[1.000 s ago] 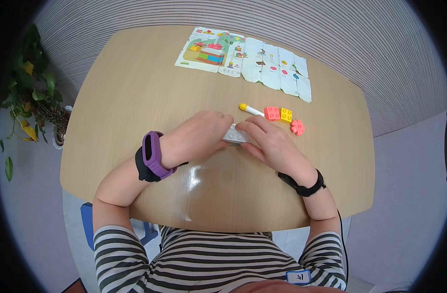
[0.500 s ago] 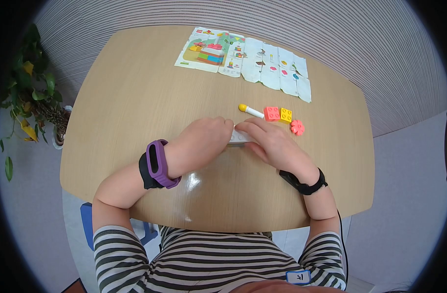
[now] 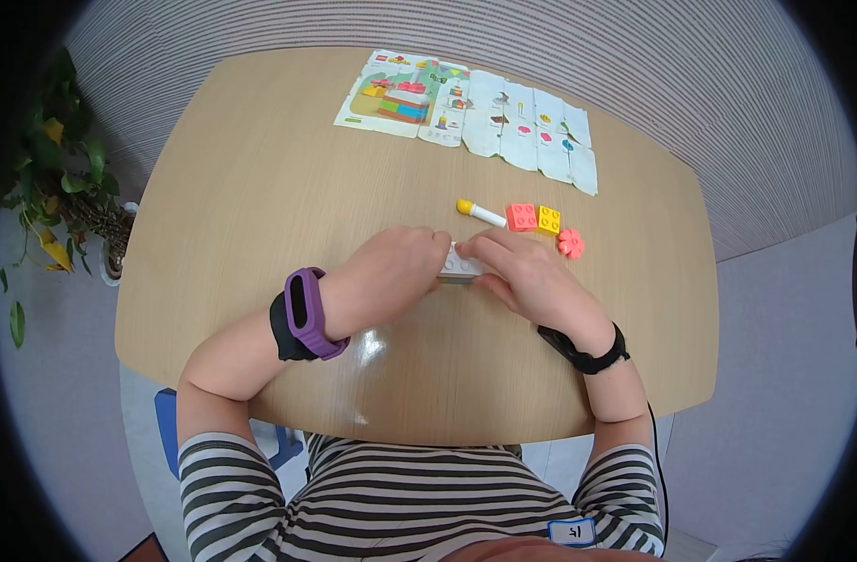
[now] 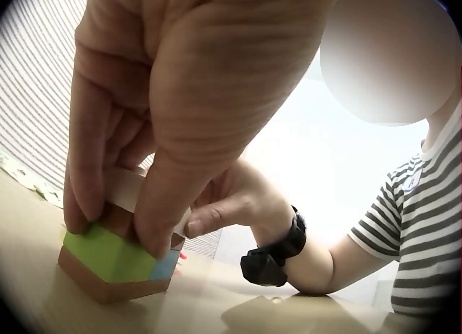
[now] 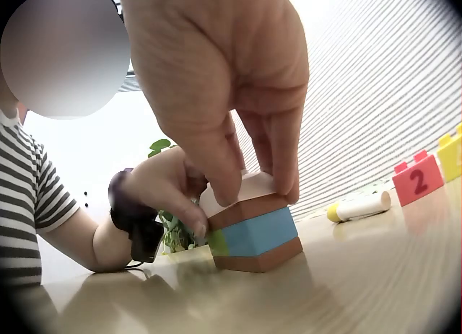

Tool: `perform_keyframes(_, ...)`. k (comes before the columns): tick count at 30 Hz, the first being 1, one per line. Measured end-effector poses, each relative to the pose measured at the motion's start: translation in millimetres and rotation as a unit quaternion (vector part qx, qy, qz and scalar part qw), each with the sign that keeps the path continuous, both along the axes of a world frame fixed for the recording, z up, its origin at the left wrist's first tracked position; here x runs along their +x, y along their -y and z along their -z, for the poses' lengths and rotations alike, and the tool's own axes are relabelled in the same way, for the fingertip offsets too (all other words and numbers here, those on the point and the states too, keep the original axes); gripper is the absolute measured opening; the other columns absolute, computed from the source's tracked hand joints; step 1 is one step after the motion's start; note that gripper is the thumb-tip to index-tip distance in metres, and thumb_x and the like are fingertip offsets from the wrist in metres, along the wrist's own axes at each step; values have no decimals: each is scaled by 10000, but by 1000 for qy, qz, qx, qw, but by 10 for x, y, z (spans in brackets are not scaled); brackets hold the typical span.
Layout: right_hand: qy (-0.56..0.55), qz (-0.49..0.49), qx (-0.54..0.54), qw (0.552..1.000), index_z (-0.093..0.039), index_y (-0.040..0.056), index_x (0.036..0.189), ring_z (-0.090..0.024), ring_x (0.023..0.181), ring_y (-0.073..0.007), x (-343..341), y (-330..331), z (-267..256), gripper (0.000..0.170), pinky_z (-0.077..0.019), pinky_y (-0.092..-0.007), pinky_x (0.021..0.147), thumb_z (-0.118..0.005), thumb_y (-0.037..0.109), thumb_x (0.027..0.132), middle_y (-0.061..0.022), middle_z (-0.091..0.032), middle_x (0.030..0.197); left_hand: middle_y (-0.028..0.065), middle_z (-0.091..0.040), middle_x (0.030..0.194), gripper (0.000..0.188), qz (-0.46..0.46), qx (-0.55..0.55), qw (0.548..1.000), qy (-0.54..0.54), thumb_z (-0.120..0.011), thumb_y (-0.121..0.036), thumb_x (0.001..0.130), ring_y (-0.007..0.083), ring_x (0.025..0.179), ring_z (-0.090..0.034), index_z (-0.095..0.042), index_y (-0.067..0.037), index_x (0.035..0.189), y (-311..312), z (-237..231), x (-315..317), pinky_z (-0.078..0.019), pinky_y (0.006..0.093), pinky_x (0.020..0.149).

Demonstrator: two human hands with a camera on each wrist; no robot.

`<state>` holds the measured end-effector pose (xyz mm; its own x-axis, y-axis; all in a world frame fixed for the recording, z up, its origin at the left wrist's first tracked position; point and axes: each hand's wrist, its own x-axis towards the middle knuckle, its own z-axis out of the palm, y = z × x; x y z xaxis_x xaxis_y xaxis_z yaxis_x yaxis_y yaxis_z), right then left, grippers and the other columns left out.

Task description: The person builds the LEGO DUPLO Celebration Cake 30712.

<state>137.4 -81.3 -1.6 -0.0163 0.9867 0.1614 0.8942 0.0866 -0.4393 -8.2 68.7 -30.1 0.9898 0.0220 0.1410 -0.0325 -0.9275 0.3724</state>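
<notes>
A small stack of toy bricks stands on the table between my hands. White studs of the top brick [image 3: 461, 262] show in the head view. Below it come a brown layer [image 5: 249, 210], a blue brick [image 5: 261, 234] beside a green brick [image 4: 108, 251], and a brown base [image 5: 260, 258]. My left hand [image 3: 391, 272] pinches the stack's left end, its fingertips reaching down to the green brick in the left wrist view. At the other end my right hand [image 3: 527, 276] pinches the white brick, thumb on the near side.
Beyond the right hand lie a white candle piece with a yellow tip [image 3: 480, 213], a pink brick [image 3: 521, 218] marked 2, a yellow brick [image 3: 549, 220] and a pink flower piece [image 3: 570, 244]. An unfolded instruction sheet [image 3: 484, 108] lies at the table's far side.
The left hand has moved slightly down and right in the head view, its wrist turning. The white brick sits slightly further right, and the right hand has shifted a little with it.
</notes>
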Motion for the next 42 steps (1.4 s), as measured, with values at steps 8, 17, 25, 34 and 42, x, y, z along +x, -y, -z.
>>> perform_keyframes(8, 15, 36, -3, 999, -570, 70, 1062, -595, 825, -318, -26, 12, -2, 357, -483, -392, 693, -689, 33, 727, -113, -589, 934, 165, -619, 869, 338, -15, -15, 1000, 9, -699, -122, 745, 337, 833, -614, -531, 29, 996, -22, 80, 54, -496, 403, 710)
perform_keyframes(17, 63, 102, 56, 991, -590, 41, 1057, -596, 925, -313, 359, 56, -59, 343, -502, -387, 763, -682, 38, 727, -115, -613, 1062, 136, -612, 978, 367, -31, -8, 998, 53, -686, -159, 772, 311, 891, -604, -541, -40, 1087, 1, -128, 24, -506, 397, 735)
perform_keyframes(25, 190, 117, 48, 974, -630, 17, 942, -585, 963, -273, 656, 23, 128, 254, -494, -348, 833, -674, 9, 692, -112, -638, 1007, 139, -612, 959, 315, -33, -11, 998, 55, -664, -153, 795, 316, 858, -604, -542, -38, 1062, -54, -20, 74, -501, 397, 719)
perform_keyframes(34, 227, 83, 21, 970, -630, 30, 915, -581, 842, -277, 708, -15, 301, 222, -488, -365, 743, -659, 15, 695, -114, -631, 875, 142, -614, 946, 301, -32, -20, 997, 69, -660, -139, 798, 316, 853, -605, -547, -36, 1056, -60, -18, 83, -500, 389, 727)
perform_keyframes(42, 60, 87, 123, 987, -570, 45, 1105, -579, 921, -317, 273, -9, -118, 370, -488, -391, 768, -658, 29, 746, -132, -602, 958, 162, -616, 969, 375, -19, -41, 997, 63, -685, -142, 772, 337, 872, -601, -542, -21, 1096, -105, -3, 96, -498, 402, 749)
